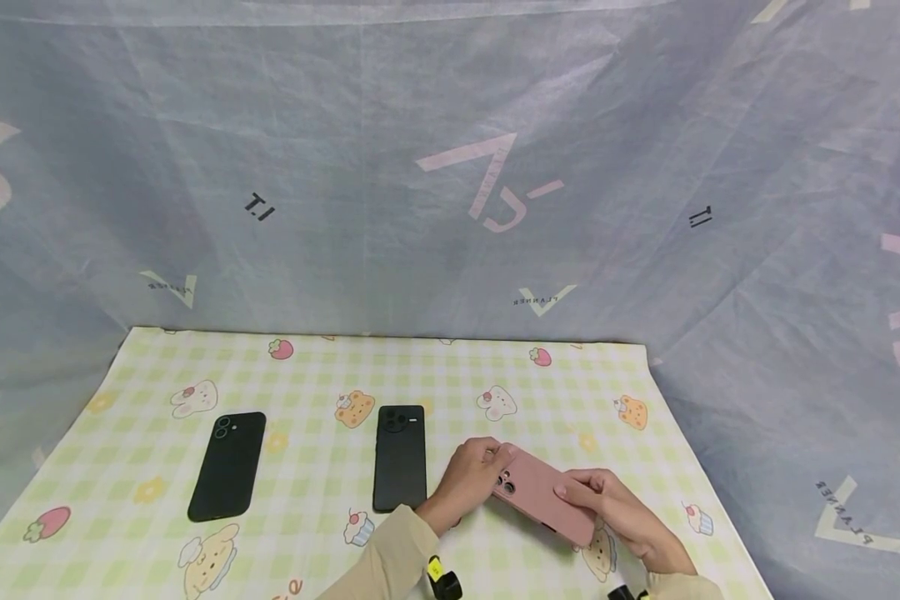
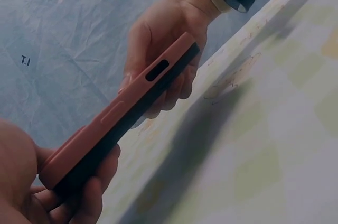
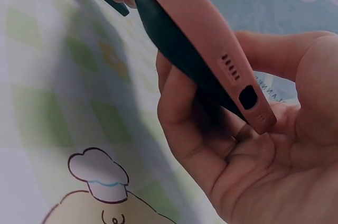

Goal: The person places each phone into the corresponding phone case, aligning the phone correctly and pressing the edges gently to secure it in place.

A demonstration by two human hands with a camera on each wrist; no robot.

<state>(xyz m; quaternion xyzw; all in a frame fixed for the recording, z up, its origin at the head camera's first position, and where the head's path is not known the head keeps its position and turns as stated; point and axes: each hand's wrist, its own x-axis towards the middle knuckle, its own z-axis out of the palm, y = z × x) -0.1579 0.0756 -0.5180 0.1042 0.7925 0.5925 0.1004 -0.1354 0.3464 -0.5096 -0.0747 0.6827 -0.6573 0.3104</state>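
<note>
Both hands hold a phone in a pink phone case point(image 1: 551, 497) above the right part of the table, camera cutouts facing up. My left hand point(image 1: 468, 477) grips the camera end, its thumb on the back and fingers beneath. At the opposite end, my right hand point(image 1: 618, 507) pinches the lower corner, thumb on top and fingers curled under. A dark phone point(image 3: 174, 44) shows along the case's underside in both wrist views. Its edge stands out past the case rim in the right wrist view, where a port cutout and speaker slots are visible at the case's end.
A black phone point(image 1: 400, 458) lies camera side up just left of my left forearm. Farther left is another black phone point(image 1: 228, 467), slightly slanted. A green checked cloth point(image 1: 307, 492) with cartoon prints covers the table. Behind and beside it hangs a grey-blue sheet point(image 1: 345, 167).
</note>
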